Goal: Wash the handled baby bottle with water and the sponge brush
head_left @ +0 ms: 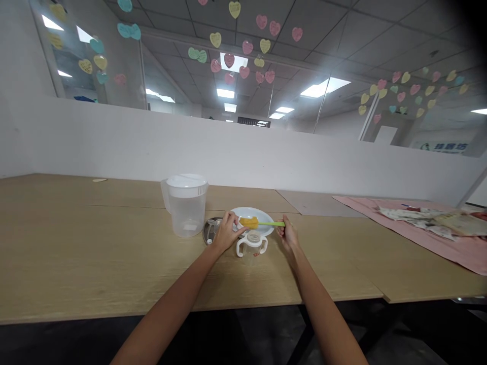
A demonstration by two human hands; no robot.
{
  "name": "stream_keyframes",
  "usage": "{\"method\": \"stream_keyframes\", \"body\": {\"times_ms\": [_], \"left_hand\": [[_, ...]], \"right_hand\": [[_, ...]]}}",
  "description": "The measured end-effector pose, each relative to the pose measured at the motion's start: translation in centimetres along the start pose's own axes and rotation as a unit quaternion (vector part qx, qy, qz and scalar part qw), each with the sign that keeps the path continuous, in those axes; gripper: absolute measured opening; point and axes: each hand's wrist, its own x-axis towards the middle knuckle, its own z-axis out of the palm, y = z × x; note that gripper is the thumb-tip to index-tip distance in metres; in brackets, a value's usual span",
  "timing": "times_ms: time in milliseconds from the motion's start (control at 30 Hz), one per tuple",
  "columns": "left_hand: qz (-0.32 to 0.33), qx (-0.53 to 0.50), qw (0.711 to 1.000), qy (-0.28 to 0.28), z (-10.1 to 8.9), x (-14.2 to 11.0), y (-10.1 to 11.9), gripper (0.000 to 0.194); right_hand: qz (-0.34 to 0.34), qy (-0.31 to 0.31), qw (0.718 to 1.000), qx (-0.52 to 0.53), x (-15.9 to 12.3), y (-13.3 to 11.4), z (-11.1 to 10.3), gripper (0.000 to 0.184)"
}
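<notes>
My right hand (288, 234) is closed on the green handle of a bottle brush (271, 223). The brush's yellow sponge head points left and meets a small white part (239, 223), perhaps a bottle collar, pinched in my left hand (228, 230). Much of that part is hidden by my fingers. Just below the brush stands a clear baby bottle (252, 247) with two white handles and an uncovered mouth. Behind the brush lies a white plate (249, 211). Beside my left hand a dark round dish (208, 232) carries small clear and white pieces.
A translucent lidded pitcher (187, 208) stands on the wooden table (114, 258), left of my hands. At the right, a pink cloth (426, 243) lies under packets (452, 221). A grey mat (319, 204) lies toward the back, before a white wall (228, 157).
</notes>
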Motion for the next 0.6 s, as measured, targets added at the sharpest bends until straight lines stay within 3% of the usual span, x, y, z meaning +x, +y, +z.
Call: {"method": "stream_keyframes", "body": {"times_ms": [200,433,600], "left_hand": [[0.028,-0.002,0.999,-0.020,0.1,0.0,0.3,0.020],[-0.022,-0.009,0.999,0.044,-0.5,0.4,0.5,0.013],[-0.039,0.012,0.998,0.044,-1.6,-0.1,-0.5,0.012]], "right_hand": [[0.005,-0.002,1.000,0.022,0.3,0.2,-0.3,0.038],[0.015,0.057,0.997,0.045,0.0,-0.4,0.1,0.037],[0.006,0.078,0.996,0.042,-0.4,-0.8,0.3,0.034]]}}
